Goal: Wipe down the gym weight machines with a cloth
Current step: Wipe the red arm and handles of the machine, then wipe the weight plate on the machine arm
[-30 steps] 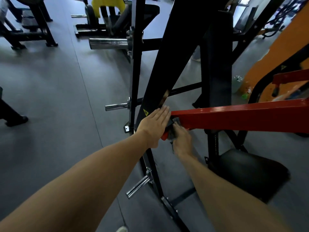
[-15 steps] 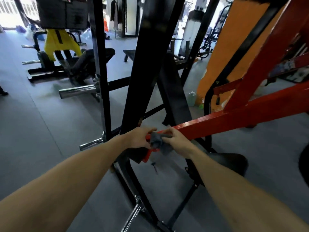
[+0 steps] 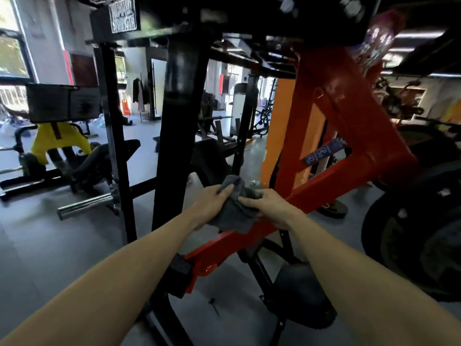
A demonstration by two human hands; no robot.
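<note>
A grey cloth (image 3: pixel 233 208) is bunched over the sloping red arm (image 3: pixel 331 181) of a black-framed weight machine (image 3: pixel 179 116). My left hand (image 3: pixel 208 204) grips the cloth's left side from above. My right hand (image 3: pixel 270 207) holds the cloth's right side, fingers pressed onto it against the red arm. The part of the red arm under the cloth is hidden. The red arm's lower end (image 3: pixel 203 263) meets a black block below my left forearm.
A black padded seat (image 3: pixel 301 295) sits low under my right forearm. A large dark weight plate (image 3: pixel 414 238) stands at the right. A chrome plate peg (image 3: pixel 84 204) juts out left of the frame. A yellow machine (image 3: pixel 58 141) and an orange pillar (image 3: pixel 279 131) stand behind.
The view has tilted up from the floor toward the machine's top. Both hands came together on the cloth and slid up the red arm, away from its lower end.
</note>
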